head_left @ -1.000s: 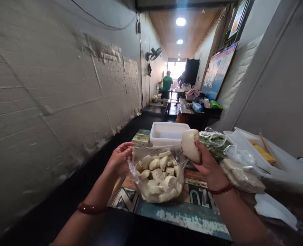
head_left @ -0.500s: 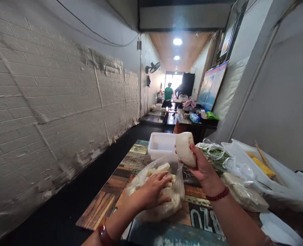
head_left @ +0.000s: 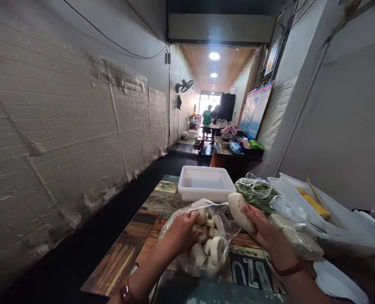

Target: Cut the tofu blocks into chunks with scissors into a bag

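Note:
A thick, pale half-round piece of food is in my right hand, gripped between thumb and fingers just right of the clear plastic bag. The bag lies open on the table, filled with several white chunks, some cut flat. My left hand reaches into the bag's mouth from the left, its fingers curled among the chunks. What those fingers hold is partly hidden. Behind the bag stands a white plastic tub with nothing large inside.
Wrapped green leaves, a wrapped pale block and a white bin with a yellow item crowd the right side. The wood-patterned table ends at left beside a dark floor. Two people stand far back.
My right hand has lowered the half-round piece from in front of the tub to beside the bag. My left hand has gone from lying spread on the chunks to curling among them.

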The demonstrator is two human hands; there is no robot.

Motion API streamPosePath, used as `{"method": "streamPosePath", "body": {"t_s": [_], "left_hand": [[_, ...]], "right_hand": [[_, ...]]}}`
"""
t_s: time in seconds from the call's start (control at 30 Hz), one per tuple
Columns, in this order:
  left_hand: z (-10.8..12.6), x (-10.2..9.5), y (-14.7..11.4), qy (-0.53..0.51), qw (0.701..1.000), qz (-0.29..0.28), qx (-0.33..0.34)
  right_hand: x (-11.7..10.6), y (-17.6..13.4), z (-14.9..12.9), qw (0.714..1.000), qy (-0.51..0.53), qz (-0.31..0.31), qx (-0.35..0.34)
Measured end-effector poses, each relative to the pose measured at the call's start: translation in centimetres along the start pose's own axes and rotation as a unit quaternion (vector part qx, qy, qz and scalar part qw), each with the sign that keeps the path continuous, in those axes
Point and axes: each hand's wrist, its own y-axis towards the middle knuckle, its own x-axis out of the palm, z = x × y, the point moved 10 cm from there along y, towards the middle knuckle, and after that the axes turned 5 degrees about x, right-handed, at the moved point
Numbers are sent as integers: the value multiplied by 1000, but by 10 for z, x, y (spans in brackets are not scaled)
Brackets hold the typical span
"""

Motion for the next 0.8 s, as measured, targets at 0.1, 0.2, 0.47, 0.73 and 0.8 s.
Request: {"method": "streamPosePath", "body": {"t_s": [0.1, 0.2, 0.47, 0.73, 0.8], "left_hand": [[10, -9, -7, 1, 1000, 4, 22], [20, -12, -16, -7, 999, 3, 39], [53, 7, -44, -20, 995, -56, 79], [85, 31, -53, -17, 987, -72, 144], [77, 26, -59, -17, 991, -65, 119]], "right_hand": [[-13, -16, -1, 998, -55, 3, -8], [-31, -26, -6, 996, -47, 55, -47], [-9, -73, -63, 973, 135, 77, -171], [82, -72, 23, 993, 85, -87, -1], [73, -59, 42, 994, 77, -79, 18]]}}
